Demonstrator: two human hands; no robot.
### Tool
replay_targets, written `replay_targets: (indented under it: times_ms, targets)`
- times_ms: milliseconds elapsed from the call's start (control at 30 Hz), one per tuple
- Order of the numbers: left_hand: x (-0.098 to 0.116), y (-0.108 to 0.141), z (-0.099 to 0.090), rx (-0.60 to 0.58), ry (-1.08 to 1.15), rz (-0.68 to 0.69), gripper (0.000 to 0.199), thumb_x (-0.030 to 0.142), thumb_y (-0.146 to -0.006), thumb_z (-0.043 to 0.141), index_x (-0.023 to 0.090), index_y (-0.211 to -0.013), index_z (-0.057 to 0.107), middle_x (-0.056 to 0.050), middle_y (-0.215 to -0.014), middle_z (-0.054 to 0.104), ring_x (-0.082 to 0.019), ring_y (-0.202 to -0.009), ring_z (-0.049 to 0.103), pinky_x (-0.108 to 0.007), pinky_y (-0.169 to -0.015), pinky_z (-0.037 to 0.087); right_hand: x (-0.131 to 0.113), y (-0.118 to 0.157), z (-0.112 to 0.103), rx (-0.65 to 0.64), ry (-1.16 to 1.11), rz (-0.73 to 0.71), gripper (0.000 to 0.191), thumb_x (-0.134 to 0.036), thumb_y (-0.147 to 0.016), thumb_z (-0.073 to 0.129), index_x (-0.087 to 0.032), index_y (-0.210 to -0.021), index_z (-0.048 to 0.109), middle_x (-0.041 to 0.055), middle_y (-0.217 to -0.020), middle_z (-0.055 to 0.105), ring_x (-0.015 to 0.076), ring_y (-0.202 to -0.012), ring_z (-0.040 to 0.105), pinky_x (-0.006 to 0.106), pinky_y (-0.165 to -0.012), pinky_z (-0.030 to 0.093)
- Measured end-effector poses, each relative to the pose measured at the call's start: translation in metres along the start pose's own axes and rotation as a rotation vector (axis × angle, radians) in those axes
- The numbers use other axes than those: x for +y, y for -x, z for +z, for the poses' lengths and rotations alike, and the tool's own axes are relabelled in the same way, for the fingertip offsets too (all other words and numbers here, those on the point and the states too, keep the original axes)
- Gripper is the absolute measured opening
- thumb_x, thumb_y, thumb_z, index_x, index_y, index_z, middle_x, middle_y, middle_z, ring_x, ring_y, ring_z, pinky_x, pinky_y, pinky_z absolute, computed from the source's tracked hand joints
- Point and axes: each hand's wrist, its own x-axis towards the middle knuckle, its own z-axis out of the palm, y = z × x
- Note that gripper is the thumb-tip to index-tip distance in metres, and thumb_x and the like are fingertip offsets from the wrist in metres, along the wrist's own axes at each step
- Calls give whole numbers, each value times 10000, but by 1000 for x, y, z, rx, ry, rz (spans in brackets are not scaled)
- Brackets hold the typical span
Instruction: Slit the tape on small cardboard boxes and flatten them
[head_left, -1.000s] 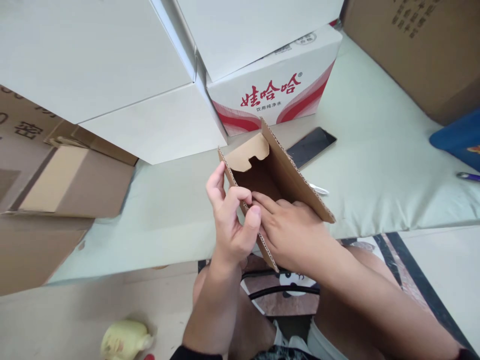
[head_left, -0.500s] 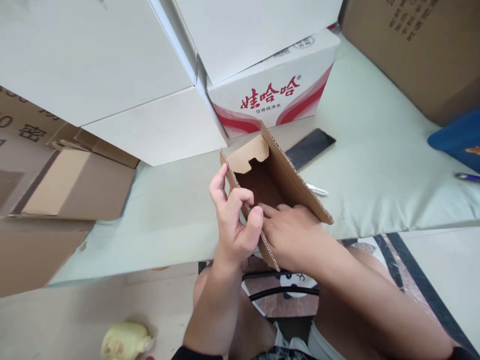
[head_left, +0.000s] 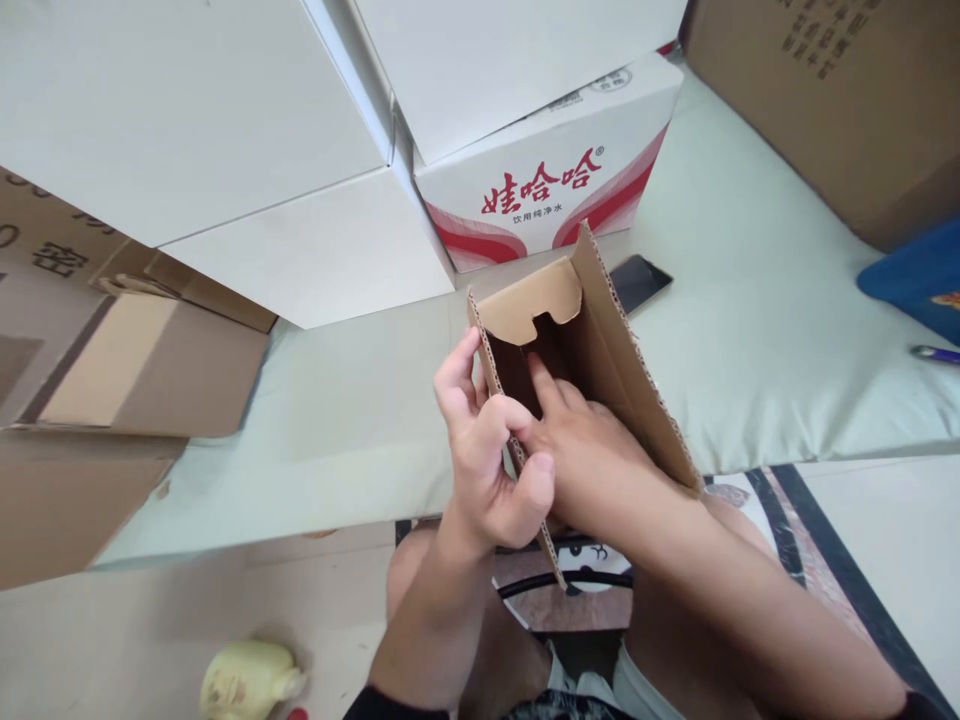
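A narrow brown cardboard box point(head_left: 641, 375) stands tilted in front of me, its top side open and its cut edges showing corrugation. At its far end a notched flap point(head_left: 529, 300) is folded inward. My left hand point(head_left: 491, 460) is closed on the box's left wall, with the thumb and bent forefinger at the rim. Inside the box reaches my right hand point(head_left: 585, 425), its forefinger stretched toward the far end and the other fingers extended but partly hidden. Nothing shows in its grasp. The box's floor lies in shadow.
Beyond the box, a dark phone point(head_left: 637, 285) lies before a red-and-white water carton point(head_left: 544, 200). White boxes point(head_left: 322, 260) stand back left, brown cartons point(head_left: 150, 365) left. A blue object point(head_left: 915, 280) and purple pen point(head_left: 934, 353) sit right. A yellow bottle point(head_left: 251, 680) is on the floor.
The box has shifted right and a little toward me, now covering more of the phone and the white pen-like item. My right hand reaches further in, forefinger straighter; my left moved along with the wall.
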Motion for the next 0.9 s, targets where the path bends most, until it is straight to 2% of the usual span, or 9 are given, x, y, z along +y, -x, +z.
replay_targets:
  times_ms: [67,100,233,433,533,733,900]
  targets:
    - [2,-1,-1,16,-4,-1,348,493,-948,471,218,-741,418,-102,-1545,414,-371,-1462,457,-593,-1155,451,1,-2,2,26,2,24,527,-289,-974,479,-205,-1494,492,268,-1739,99,463,-1375,524,532,-946,517]
    - [2,-1,-1,19,5,2,344,487,-950,476,218,-743,418,-98,-1546,414,-374,-1465,455,-596,-1147,459,2,-4,2,25,3,30,505,-299,-984,460,-196,-1476,512,275,-1732,133,467,-1368,531,537,-953,509]
    - [0,-1,-5,11,46,19,308,450,-958,474,218,-761,429,-80,-1575,383,-381,-1467,460,-607,-1106,489,4,-9,2,-75,2,14,481,-317,-1014,356,-135,-1383,605,301,-1547,485,436,-1221,650,536,-933,498]
    - [-7,2,-8,-3,38,6,368,508,-956,461,210,-745,416,-55,-1584,356,-390,-1463,465,-596,-1083,490,5,-9,1,-92,-12,-25,408,-287,-995,360,-167,-1194,696,180,-1180,729,367,-976,739,459,-758,501]
    - [-10,3,-8,8,31,-16,404,542,-949,466,208,-730,406,-54,-1584,359,-391,-1444,483,-588,-1079,490,6,-8,0,-46,-25,-22,383,-270,-990,369,-158,-1123,711,155,-1085,767,350,-936,749,432,-718,481]
    - [-18,1,-6,63,41,-21,369,530,-959,491,218,-764,458,-77,-1558,383,-392,-1467,446,-595,-1097,469,5,-7,-6,-21,-27,-8,410,-279,-969,399,-193,-815,770,134,-855,796,322,-746,756,359,-574,398]
    - [-26,0,-6,92,32,-50,337,520,-958,492,227,-794,476,-82,-1520,431,-367,-1520,372,-581,-1164,418,3,-6,-10,77,-24,-22,427,-305,-973,387,-198,-800,762,123,-846,790,314,-725,747,342,-555,336]
